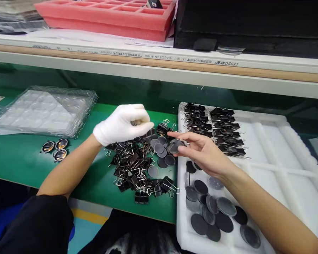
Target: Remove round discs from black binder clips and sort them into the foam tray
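A dark disc (175,146) is in the right hand (206,151), which is bare and pinches it between thumb and fingers; it is held up near the left edge of a white foam tray (271,123). A small dark piece shows behind the disc, too hidden to name. The index finger points left, toward a dark clip (163,128) with wire handles.

Just left of the disc, loose grey discs (158,148) lie overlapping on the green desk (95,176). Beside them spreads a heap of black clips (134,165), their wire handles pointing every way. The left hand (123,123), in a white glove, is over the far side of this heap, fingers curled toward the thumb; whether it grips anything I cannot tell.

In the near part of the foam tray, under and beside the right forearm, lie more discs (224,221), some black, some greyish. At its far left, clips stand packed in two columns (222,130).

Farther left on the desk, three round rings (60,154) with shiny amber centres sit close together, near a stack of clear plastic trays (79,113). Above, a shelf (148,68) carries a pink foam tray (108,24) and a black box (254,24).
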Demonstrator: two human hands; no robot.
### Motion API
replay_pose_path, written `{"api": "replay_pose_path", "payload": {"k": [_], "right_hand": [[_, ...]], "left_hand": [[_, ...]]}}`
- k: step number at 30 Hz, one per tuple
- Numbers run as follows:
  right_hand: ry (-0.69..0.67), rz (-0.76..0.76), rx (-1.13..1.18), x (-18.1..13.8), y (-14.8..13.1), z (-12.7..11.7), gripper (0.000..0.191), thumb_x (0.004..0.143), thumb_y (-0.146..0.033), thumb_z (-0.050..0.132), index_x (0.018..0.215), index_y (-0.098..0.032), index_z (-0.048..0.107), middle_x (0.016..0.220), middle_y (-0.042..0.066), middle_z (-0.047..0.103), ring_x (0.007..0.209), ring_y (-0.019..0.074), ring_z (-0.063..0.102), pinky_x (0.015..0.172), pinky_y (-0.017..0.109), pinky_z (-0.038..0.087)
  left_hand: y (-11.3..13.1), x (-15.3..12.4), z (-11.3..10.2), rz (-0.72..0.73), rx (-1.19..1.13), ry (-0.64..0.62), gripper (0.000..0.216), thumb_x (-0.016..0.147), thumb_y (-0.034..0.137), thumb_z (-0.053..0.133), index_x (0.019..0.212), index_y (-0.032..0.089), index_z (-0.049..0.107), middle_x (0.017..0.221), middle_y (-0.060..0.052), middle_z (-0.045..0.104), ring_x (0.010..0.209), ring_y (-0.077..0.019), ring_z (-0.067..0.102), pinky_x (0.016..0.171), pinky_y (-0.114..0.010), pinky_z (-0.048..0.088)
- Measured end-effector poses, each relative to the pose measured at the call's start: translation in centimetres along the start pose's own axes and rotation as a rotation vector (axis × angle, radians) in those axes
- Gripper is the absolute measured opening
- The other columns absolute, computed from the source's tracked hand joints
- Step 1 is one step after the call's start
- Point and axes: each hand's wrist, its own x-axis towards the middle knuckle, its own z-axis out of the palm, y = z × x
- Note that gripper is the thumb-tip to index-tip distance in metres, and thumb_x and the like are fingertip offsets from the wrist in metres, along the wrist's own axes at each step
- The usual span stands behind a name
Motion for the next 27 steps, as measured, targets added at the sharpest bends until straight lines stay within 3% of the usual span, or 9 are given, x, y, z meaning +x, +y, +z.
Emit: {"api": "replay_pose_path", "payload": {"k": [2,4,7,9,13,16,19,23,27], "right_hand": [[-0.053,-0.047,-0.031,-0.3,0.4,0.2,0.026,0.08,-0.035,0.092,0.099,-0.024,0.078,0.156,0.009,0.057,0.094,0.0183,0.078,0.086,0.039,0.068],[-0.079,-0.074,-0.02,-0.5,0.8,0.4,0.024,0.08,-0.033,0.091,0.099,-0.024,0.079,0.151,0.009,0.062,0.085,0.0165,0.078,0.082,0.037,0.069],[-0.057,-0.144,-0.039,-0.6,0.9,0.5,0.019,0.081,-0.03,0.09,0.097,-0.026,0.081,0.127,0.006,0.076,0.083,0.0167,0.078,0.082,0.036,0.069],[-0.025,-0.216,-0.141,-0.8,0.6,0.5,0.016,0.081,-0.029,0.089,0.096,-0.027,0.083,0.116,0.005,0.079,0.092,0.0195,0.079,0.089,0.037,0.068],[-0.095,-0.325,-0.378,-1.2,-0.5,0.4,0.014,0.086,-0.025,0.082,0.1,-0.027,0.083,0.12,0.006,0.079,0.111,0.0248,0.076,0.095,0.039,0.067],[-0.161,-0.38,-0.524,-1.4,-1.1,0.2,0.015,0.088,-0.022,0.079,0.102,-0.028,0.083,0.121,0.005,0.079,0.11,0.0253,0.076,0.088,0.036,0.068],[-0.204,-0.419,-0.627,-1.5,-1.3,-0.1,0.013,0.088,-0.022,0.078,0.1,-0.025,0.083,0.119,0.006,0.08,0.108,0.0258,0.077,0.089,0.036,0.067],[-0.237,-0.409,-0.71,-1.7,-1.4,-0.5,0.014,0.088,-0.023,0.078,0.101,-0.025,0.082,0.118,0.007,0.08,0.106,0.026,0.078,0.088,0.036,0.067],[-0.093,-0.294,-0.559,-1.5,-1.5,-0.7,0.015,0.087,-0.026,0.081,0.102,-0.027,0.082,0.126,0.006,0.077,0.096,0.0215,0.078,0.081,0.032,0.067]], "left_hand": [[2.0,-0.3,1.5,-0.024,-0.048,0.199,0.031,0.094,0.029,0.064,0.065,0.019,0.061,0.063,0.003,0.054,0.054,-0.0088,0.046,0.055,-0.025,0.037],[3.5,-0.8,2.9,0.017,-0.065,0.251,0.03,0.096,0.027,0.063,0.067,0.019,0.064,0.062,0.002,0.057,0.055,-0.0088,0.049,0.055,-0.025,0.039],[4.2,-1.2,3.5,0.12,-0.079,0.131,0.028,0.099,0.026,0.059,0.073,0.021,0.069,0.068,0.001,0.066,0.06,-0.0094,0.057,0.059,-0.024,0.043],[3.8,-1.2,3.0,0.094,-0.042,0.085,0.031,0.099,0.031,0.057,0.071,0.021,0.067,0.066,0.001,0.064,0.059,-0.0101,0.056,0.059,-0.025,0.042],[3.1,-1.0,1.6,-0.071,0.128,-0.108,0.043,0.083,0.061,0.066,0.067,0.022,0.058,0.054,0.005,0.052,0.048,-0.0113,0.044,0.05,-0.028,0.03],[3.3,-1.1,1.8,-0.042,0.18,-0.286,0.057,0.074,0.076,0.067,0.065,0.022,0.053,0.052,0.004,0.053,0.046,-0.0119,0.044,0.049,-0.028,0.024],[3.7,-1.4,2.8,0.021,0.194,-0.305,0.064,0.073,0.08,0.064,0.058,0.021,0.044,0.048,0.003,0.048,0.045,-0.0116,0.041,0.049,-0.028,0.021],[4.0,-1.6,3.4,0.022,0.173,-0.355,0.06,0.079,0.071,0.061,0.056,0.021,0.038,0.046,0.003,0.043,0.044,-0.0107,0.036,0.049,-0.028,0.021],[3.5,-1.2,3.0,-0.108,0.182,-0.318,0.052,0.079,0.063,0.061,0.056,0.021,0.04,0.047,0.003,0.044,0.047,-0.0114,0.038,0.051,-0.028,0.024]]}}
